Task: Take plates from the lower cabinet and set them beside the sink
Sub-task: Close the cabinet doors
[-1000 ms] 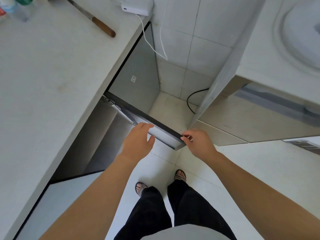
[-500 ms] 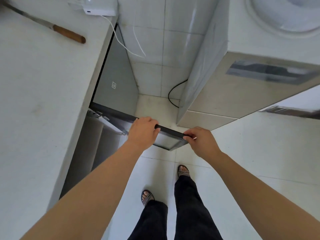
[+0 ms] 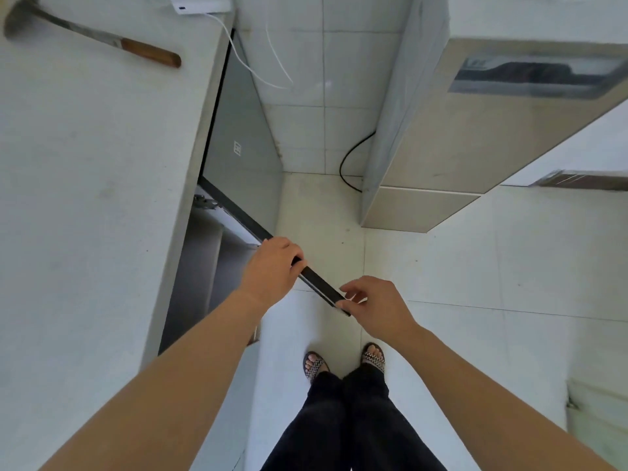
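Note:
The lower cabinet door (image 3: 238,216) stands swung out from under the countertop (image 3: 85,171), its dark top edge running diagonally toward me. My left hand (image 3: 272,271) is shut over that top edge near its middle. My right hand (image 3: 372,305) is at the door's free corner with its fingers apart and only the thumb tip touching the edge. The cabinet's inside (image 3: 204,273) is dim grey, and no plates show in it.
A knife with a wooden handle (image 3: 149,55) lies on the countertop at the back left, next to a white adapter (image 3: 200,5) with trailing white cables. A beige appliance (image 3: 475,137) stands to the right, a black cord (image 3: 350,164) behind it. My sandalled feet are on the tiled floor.
The door has swung further out from the cabinet. My right hand has loosened from a pinch on the door's corner to spread fingers. The view has shifted left and down.

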